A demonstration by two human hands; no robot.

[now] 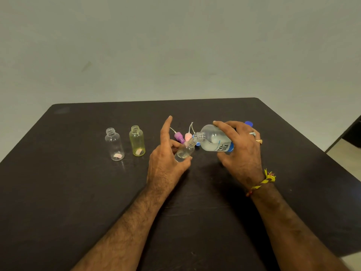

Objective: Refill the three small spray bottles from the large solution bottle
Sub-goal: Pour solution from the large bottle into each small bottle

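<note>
**Pouring station: one small bottle under the large bottle's mouth, two small bottles standing by**

Item 1. Large solution bottle (pixel 214 138): clear plastic, blue-and-white label, cap off. Held nearly on its side above the dark table (pixel 78 192), neck pointing left, mouth touching the mouth of item 2. Partly filled with clear liquid.

Item 2. Small clear spray bottle (pixel 184 151): uncapped, tilted with its neck up and to the right, a little clear liquid pooled at its base.

Item 3. Left hand (pixel 166 159): thumb and lower fingers wrapped round item 2; index finger straight and pointing up, away from the bottle.

Item 4. Right hand (pixel 242 151): fingers curled over the top of item 1, thumb beneath it; two rings on the fingers, a yellow-and-red thread band (pixel 261 182) at the wrist.

Item 5. Clear small bottle (pixel 114 144): upright, open, well left of the hands, a pale scrap at its bottom.

Item 6. Yellow-tinted small bottle (pixel 137 140): upright, open, just right of item 5, a similar scrap inside.

Item 7. Spray tops: purple (pixel 179 137) and pink (pixel 188 136), lying behind item 2, dip tubes pointing away.

Item 8. Blue cap (pixel 249 124): on the table behind the right hand.
</note>
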